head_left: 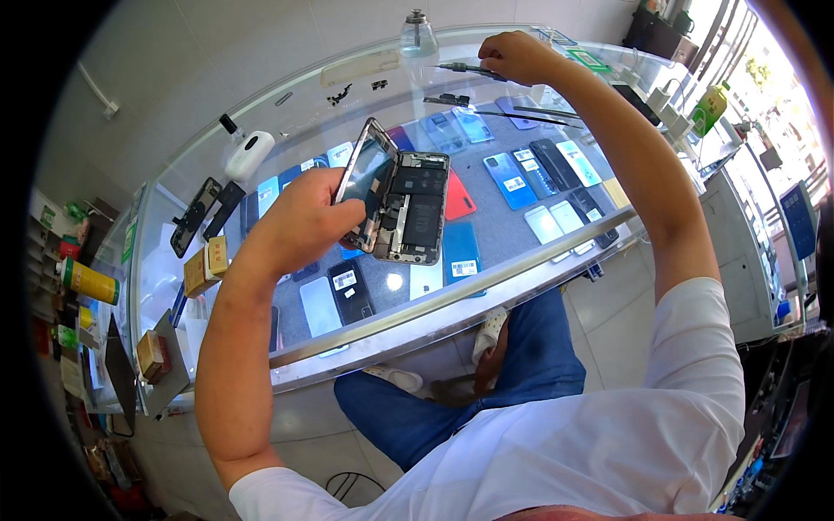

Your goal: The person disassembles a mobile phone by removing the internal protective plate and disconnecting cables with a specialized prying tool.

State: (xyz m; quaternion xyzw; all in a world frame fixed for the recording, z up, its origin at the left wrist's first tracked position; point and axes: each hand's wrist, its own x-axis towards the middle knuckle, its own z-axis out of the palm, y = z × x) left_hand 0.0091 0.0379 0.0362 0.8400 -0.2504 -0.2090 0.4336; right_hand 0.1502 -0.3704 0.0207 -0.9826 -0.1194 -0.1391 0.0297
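Note:
My left hand (pixel 300 221) is closed around the edge of an opened smartphone, held above the glass counter. Its screen half (pixel 365 178) stands tilted up like a book cover. In the body half (pixel 417 208) a black battery and metal shields show. At the counter's far side, my right hand (pixel 521 57) has its fingers bent down on a slim dark screwdriver (pixel 469 69); its fingertips are partly hidden. Nearer than that hand lie a small dark phone part (pixel 447 100) and tweezers (pixel 543 114). Small black parts (pixel 340 95) lie left of the screwdriver.
Several phones, such as a blue one (pixel 510 181), sit beneath the counter's glass. A clear liquid bottle (pixel 418 36) stands at the far edge. On the left are a white rounded device (pixel 250 155), a dark phone frame (pixel 196 217) and small boxes (pixel 205 266). A green bottle (pixel 711 108) stands right.

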